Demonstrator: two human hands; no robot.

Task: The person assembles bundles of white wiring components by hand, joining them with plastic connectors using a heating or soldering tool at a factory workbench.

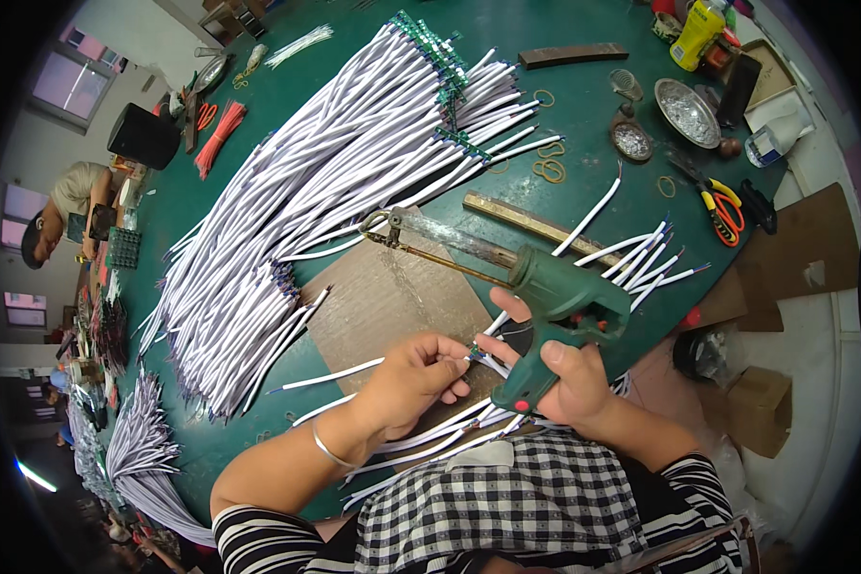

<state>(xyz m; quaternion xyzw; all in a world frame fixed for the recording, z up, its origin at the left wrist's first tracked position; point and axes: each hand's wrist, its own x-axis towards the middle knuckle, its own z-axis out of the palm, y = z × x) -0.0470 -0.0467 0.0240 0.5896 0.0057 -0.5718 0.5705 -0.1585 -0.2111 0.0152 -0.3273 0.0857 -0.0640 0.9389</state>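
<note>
My left hand (413,375) pinches the stripped end of a white cable (327,374) just above a brown cardboard sheet (392,297). My right hand (562,375) grips the handle of a green soldering gun (555,306), whose long metal tip points up and left over the cardboard. The two hands nearly touch at the cable end. A few more white cables (430,440) lie across my lap under my wrists. A big pile of white cables (325,191) with small green boards at their ends covers the green table (584,105).
A small bunch of white cables (641,258) lies right of the gun. A wooden strip (526,222), rubber bands (549,170), yellow-handled cutters (713,196), metal dishes (687,111) and a yellow bottle (696,33) sit at the far right. Another person (67,206) sits at the left edge.
</note>
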